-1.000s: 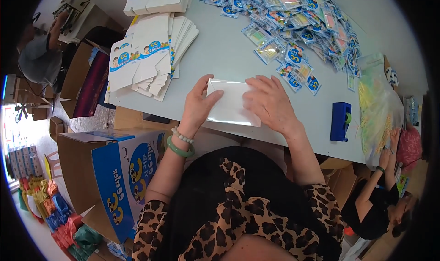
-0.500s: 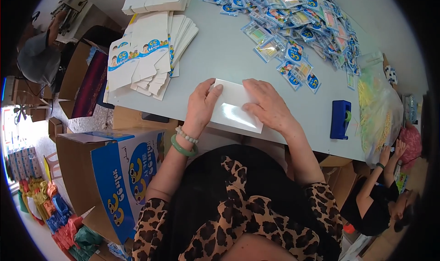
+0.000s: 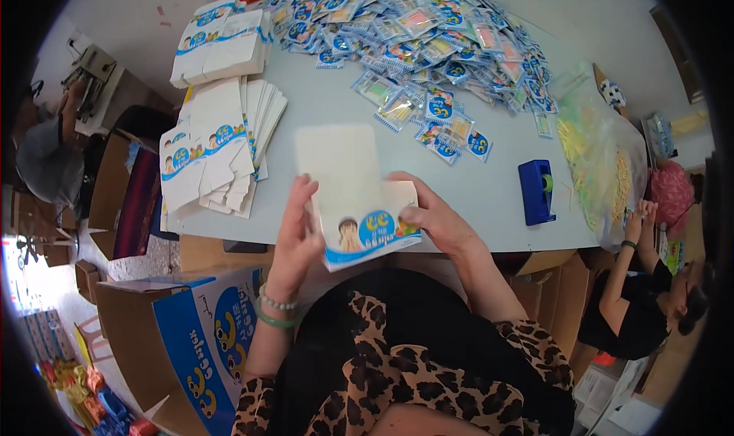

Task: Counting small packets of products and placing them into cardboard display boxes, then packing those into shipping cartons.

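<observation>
A white cardboard carton [image 3: 348,180] with a printed blue band at its near end is held above the front edge of the table. Its far part, a pale panel, is blurred. My right hand [image 3: 443,223] grips the carton's right side, thumb on top and fingers behind. Beside its left edge is my left hand [image 3: 294,233], slightly blurred, with fingers and thumb apart; whether it touches the cardboard I cannot tell. Flat cartons [image 3: 218,118] of the same print lie fanned in a pile to the left, with a stack of more cartons [image 3: 225,50] behind.
Small clear-and-blue packets [image 3: 428,34] are heaped at the back. A blue tape dispenser [image 3: 537,193] stands at the right, near a plastic bag [image 3: 608,161] with yellow contents. An open cardboard box [image 3: 145,321] is at lower left. One person [image 3: 642,298] sits at right, another [image 3: 50,153] at left.
The carton, earlier held flat by both hands with a shiny white face up, is now turned to show its printed band. My left hand has loosened and the view has shifted.
</observation>
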{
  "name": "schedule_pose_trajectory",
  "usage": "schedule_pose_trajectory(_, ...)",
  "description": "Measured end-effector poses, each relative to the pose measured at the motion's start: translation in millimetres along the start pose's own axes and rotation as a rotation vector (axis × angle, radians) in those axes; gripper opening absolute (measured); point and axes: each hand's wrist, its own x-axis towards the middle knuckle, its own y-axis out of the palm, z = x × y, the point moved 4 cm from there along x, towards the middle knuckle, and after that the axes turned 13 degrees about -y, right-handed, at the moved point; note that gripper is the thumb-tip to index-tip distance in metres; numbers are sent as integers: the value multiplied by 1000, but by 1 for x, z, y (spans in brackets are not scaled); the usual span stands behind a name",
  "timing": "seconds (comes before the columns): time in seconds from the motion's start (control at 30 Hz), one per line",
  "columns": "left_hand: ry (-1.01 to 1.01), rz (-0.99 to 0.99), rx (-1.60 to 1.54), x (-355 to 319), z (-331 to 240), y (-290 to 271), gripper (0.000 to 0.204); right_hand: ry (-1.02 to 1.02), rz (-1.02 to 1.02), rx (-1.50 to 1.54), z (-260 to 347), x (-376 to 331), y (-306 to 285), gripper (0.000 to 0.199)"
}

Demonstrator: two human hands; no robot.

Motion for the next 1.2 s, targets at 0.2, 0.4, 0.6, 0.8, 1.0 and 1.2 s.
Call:
schedule_pose_trajectory(0.2, 515, -248, 939, -18, -38, -3, 58, -618, 140, -394, 24, 41, 16, 66)
schedule_pose_trajectory(0.4, 462, -335, 1351, -15, 13, -11, 17, -483, 234, -900, -15, 55, -6, 60)
schedule_pose_trajectory(0.6, 415, -512, 1514, 6, 5, -14, 8, -274, -760, -1503, 20, 94, -130, 62)
schedule_pose_trajectory(0.8, 509, -724, 1551, 6, -8, 13, 20, -281, -790, -1590, -3, 117, -160, 61)
schedule_pose_trajectory(1.0, 716, -341, 1292, -12, 16, 54, 21, -262, -423, -1278, -5, 86, -147, 39)
schedule_pose_trajectory(1.2, 16, -47, 536, 46, 42, 76, 19, -626, -625, -1055, 16, 34, -133, 19)
